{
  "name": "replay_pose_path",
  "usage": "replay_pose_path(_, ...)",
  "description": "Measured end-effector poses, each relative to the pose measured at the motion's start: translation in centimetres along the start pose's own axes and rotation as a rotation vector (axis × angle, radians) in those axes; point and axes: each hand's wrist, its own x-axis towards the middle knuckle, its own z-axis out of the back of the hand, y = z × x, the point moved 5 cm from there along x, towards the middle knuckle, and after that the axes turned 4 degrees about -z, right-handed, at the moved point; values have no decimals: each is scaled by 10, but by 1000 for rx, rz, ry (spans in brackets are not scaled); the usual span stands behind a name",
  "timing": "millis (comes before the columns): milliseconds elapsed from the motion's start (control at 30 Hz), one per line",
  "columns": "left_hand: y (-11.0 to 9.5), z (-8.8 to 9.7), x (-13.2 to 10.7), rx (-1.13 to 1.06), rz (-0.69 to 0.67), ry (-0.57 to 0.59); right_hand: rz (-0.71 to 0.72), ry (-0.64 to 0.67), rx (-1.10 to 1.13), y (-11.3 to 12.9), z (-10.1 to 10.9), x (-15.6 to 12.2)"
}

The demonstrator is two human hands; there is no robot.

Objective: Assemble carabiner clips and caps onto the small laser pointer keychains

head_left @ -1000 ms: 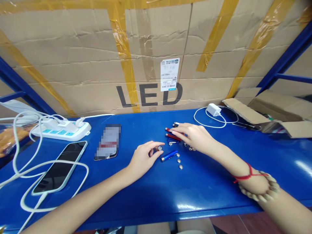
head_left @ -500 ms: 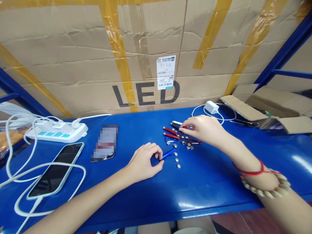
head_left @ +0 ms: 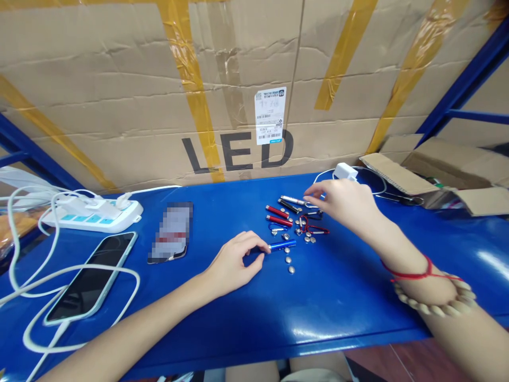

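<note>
My left hand (head_left: 235, 261) rests on the blue table (head_left: 310, 307), thumb and fingers pinched on the end of a small blue flashlight tube (head_left: 282, 245) that lies flat. My right hand (head_left: 345, 204) hovers over a cluster of small parts, fingertips pinched on something small and blue I cannot make out. Under it lie two red flashlight tubes (head_left: 278, 216), a silver tube (head_left: 293, 200), red and black clips (head_left: 314, 228) and several button cells (head_left: 289, 263).
Left of my hands lie a blurred phone (head_left: 172, 232), a larger phone (head_left: 92, 276) on a white cable, and a white power strip (head_left: 93, 215). A white charger (head_left: 344, 172) and an open carton (head_left: 433, 178) sit at the right. A big cardboard box (head_left: 238, 90) walls the back.
My left hand closed onto the end of the blue tube and turned it level. My right hand lifted off the red tubes and moved back right, uncovering the clips and cells.
</note>
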Motion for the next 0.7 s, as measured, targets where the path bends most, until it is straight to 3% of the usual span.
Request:
replay_pose_path(67, 0, 0, 0, -12, 0, -4, -60, -12, -11, -8, -3, 3)
replay_pose_path(233, 1, 1, -1, -18, 0, -19, -117, 200, -72, -15, -29, 4)
replay_pose_path(367, 0, 1, -1, -26, 5, -16, -122, 291, -97, -17, -45, 5)
replay_pose_path(700, 1, 1, -1, -22, 22, -7, -154, 269, -67, -16, -47, 9)
